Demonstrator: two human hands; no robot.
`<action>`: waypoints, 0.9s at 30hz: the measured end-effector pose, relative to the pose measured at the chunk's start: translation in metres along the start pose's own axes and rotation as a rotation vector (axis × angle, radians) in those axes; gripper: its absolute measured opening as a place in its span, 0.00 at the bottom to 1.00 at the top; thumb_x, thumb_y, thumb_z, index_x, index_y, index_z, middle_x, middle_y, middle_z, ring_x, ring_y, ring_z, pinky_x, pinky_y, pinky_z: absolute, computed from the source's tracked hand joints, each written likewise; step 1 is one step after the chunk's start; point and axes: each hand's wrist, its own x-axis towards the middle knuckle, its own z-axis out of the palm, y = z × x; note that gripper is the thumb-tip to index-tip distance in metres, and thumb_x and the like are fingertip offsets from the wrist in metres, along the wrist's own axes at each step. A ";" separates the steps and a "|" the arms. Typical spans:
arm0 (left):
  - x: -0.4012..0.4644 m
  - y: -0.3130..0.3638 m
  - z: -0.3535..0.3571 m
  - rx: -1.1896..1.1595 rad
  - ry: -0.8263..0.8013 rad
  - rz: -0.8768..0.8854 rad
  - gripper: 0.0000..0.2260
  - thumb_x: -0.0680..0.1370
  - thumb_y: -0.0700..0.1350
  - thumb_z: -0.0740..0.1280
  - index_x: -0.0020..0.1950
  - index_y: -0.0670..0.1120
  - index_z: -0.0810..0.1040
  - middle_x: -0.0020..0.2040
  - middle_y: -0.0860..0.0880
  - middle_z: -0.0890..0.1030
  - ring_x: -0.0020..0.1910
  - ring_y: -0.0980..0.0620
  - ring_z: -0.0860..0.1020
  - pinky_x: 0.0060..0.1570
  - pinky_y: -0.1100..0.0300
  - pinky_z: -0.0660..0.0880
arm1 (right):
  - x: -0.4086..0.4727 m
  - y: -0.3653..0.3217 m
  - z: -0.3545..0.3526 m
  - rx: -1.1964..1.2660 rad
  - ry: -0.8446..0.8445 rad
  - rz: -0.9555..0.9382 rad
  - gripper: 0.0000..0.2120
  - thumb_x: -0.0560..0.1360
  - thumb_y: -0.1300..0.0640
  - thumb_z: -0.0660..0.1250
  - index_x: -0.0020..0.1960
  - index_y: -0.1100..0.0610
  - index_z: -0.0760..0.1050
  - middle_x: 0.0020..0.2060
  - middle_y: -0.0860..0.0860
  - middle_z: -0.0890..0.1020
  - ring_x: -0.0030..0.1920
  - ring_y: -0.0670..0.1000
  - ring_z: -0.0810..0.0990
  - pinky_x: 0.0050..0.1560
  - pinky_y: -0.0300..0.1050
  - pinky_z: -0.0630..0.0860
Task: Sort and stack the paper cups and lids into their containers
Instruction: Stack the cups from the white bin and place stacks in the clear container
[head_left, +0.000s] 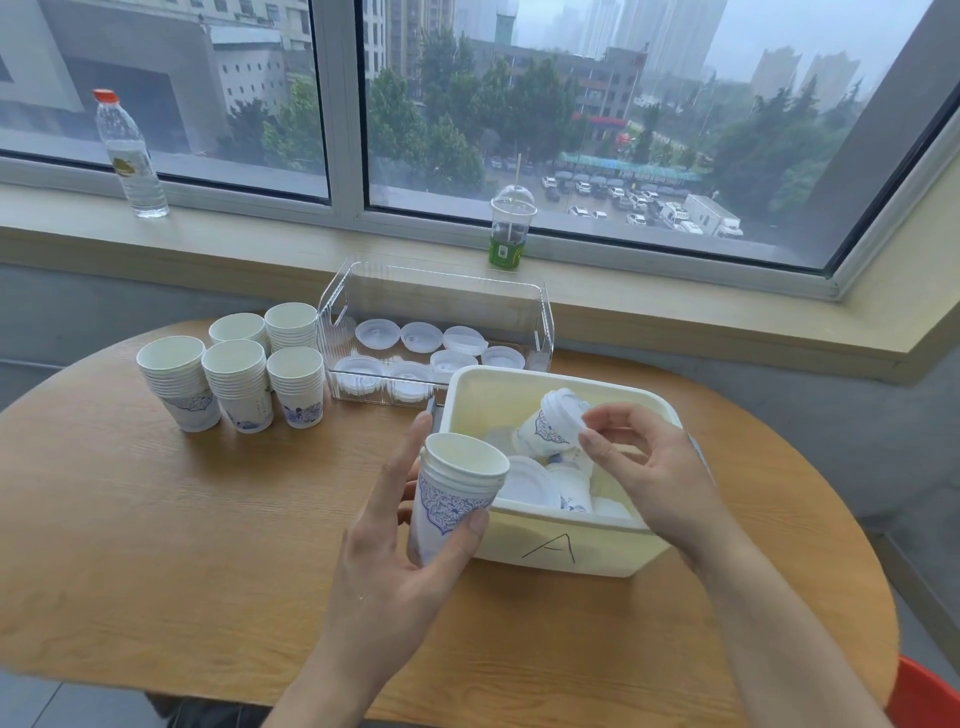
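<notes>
The left hand (395, 525) grips a small stack of cups (454, 491) upright over the counter (182, 519), mouth open for nesting; the right hand (644, 462) pinches a lidded cup (553, 421) above the white bin (561, 545), likely to strip its lid.

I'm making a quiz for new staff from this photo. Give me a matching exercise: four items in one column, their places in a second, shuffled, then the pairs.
Items
1. White plastic lids
2. Clear plastic water bottle with orange cap
3. Blue-patterned paper cup without a lid
4. Stacks of white paper cups

Places
A. Held in the left hand
B. Inside the clear plastic bin
C. On the round wooden table, left of the clear plastic bin
D. On the windowsill

Pairs: 1-B, 2-D, 3-A, 4-C
</notes>
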 end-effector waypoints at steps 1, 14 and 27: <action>0.000 -0.002 -0.001 -0.002 0.002 -0.004 0.35 0.75 0.51 0.79 0.79 0.61 0.68 0.58 0.66 0.82 0.59 0.60 0.81 0.50 0.76 0.73 | 0.006 0.005 -0.002 -0.067 0.020 0.003 0.08 0.78 0.53 0.75 0.56 0.49 0.82 0.53 0.44 0.85 0.56 0.43 0.83 0.53 0.37 0.79; -0.001 -0.009 -0.004 0.026 -0.002 -0.014 0.30 0.73 0.59 0.76 0.74 0.67 0.72 0.59 0.61 0.82 0.58 0.53 0.80 0.51 0.72 0.75 | 0.061 0.032 0.020 -0.517 0.017 0.088 0.30 0.72 0.41 0.79 0.69 0.47 0.73 0.65 0.46 0.75 0.59 0.47 0.75 0.60 0.45 0.73; -0.002 -0.006 -0.002 0.005 -0.003 0.002 0.31 0.73 0.54 0.77 0.73 0.67 0.72 0.57 0.63 0.81 0.58 0.55 0.80 0.47 0.73 0.75 | 0.044 0.027 -0.002 -0.466 0.136 -0.007 0.22 0.73 0.46 0.78 0.64 0.46 0.77 0.58 0.44 0.77 0.60 0.49 0.78 0.59 0.49 0.76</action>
